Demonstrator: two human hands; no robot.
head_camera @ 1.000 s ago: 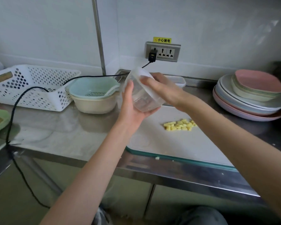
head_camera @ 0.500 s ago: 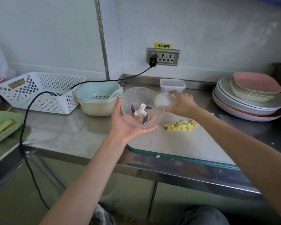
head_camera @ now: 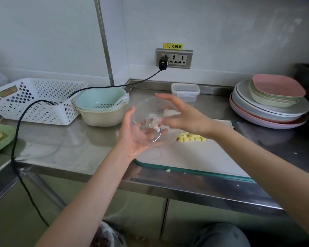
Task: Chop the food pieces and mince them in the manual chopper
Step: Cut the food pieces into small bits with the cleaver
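**Chopper bowl held above the counter edge**

Bowl (head_camera: pixel 152 122) of the manual chopper, clear plastic, sits tilted in the left hand (head_camera: pixel 132 136), whose fingers curl under its base. The right hand (head_camera: pixel 182 115) reaches into its mouth with fingers spread and relaxed; whether it pinches the white blade piece (head_camera: pixel 154 124) is unclear. Yellow food pieces (head_camera: pixel 191 137) lie on the cutting board (head_camera: pixel 203 157), just beside the bowl.

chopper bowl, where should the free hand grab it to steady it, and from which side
Grip the clear chopper bowl by its outer wall, coming from the right, opposite the left hand cupping it underneath. Its mouth tilts toward the camera with the blade exposed inside, so fingers should stay outside the rim.
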